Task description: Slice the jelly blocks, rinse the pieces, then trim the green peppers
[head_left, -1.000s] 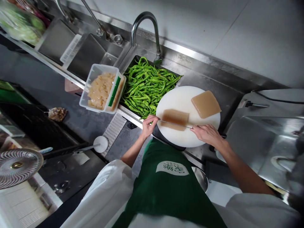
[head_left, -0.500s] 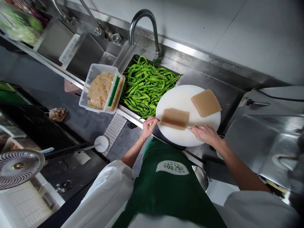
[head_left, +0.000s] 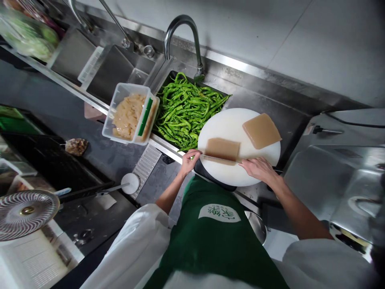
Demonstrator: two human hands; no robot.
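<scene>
You have long green peppers (head_left: 191,110) heaped before you. At the peppers' far edge you'll see a curved faucet (head_left: 182,18). Left of the peppers is a steel sink basin (head_left: 112,66); farther left, bagged leafy greens (head_left: 30,38). Nearer you, left of the peppers, runs a slotted metal strip (head_left: 147,166); well apart, a round ribbed disc (head_left: 27,210).

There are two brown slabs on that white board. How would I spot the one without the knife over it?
Find the heap of green peppers, then the white board to its right. The slab you want lies towards the board's upper right. Unlike the other slab, it has no knife across it.
</scene>
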